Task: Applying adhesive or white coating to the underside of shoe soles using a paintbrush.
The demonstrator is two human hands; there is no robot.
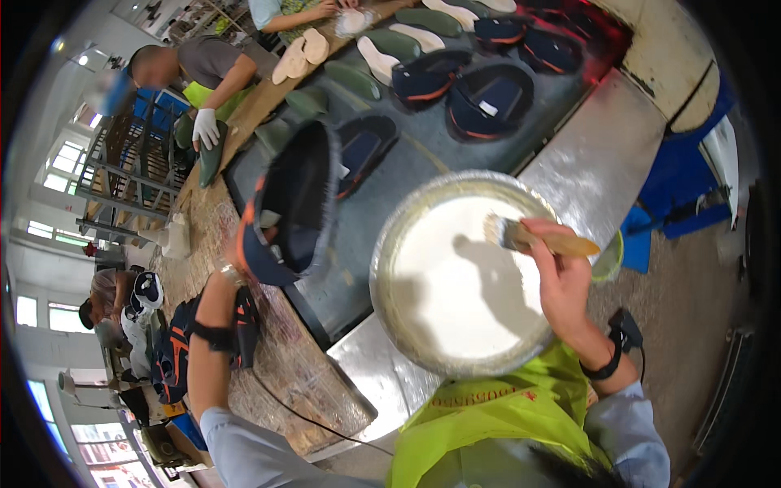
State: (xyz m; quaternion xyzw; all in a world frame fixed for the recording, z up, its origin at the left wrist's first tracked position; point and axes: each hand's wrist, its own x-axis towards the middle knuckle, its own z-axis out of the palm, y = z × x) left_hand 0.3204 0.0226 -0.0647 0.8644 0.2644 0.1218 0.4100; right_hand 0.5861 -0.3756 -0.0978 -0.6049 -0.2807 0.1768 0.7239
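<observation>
My left hand (232,264) grips a navy-and-orange shoe upper (289,203); my right hand (557,272) pinches a wooden-handled brush (537,237) over the round metal pan of white glue (455,276).

Right hand (561,281) sits over the round pan of white paste (455,281), brush (537,238) above the pan's far right; the pan fills the near centre, its rim blocks low passes. Left hand (232,264) holds a dark shoe upper (289,203) raised, blocking the left-centre. Open grey belt (382,203) shows between upper and pan. Farther along the belt more uppers (488,102) and green soles (350,77) sit close, narrow gaps only. Bare metal plate (598,154) to the right is free. Co-worker's gloved hand (205,126) at far left edge of the tabletop (268,358).
</observation>
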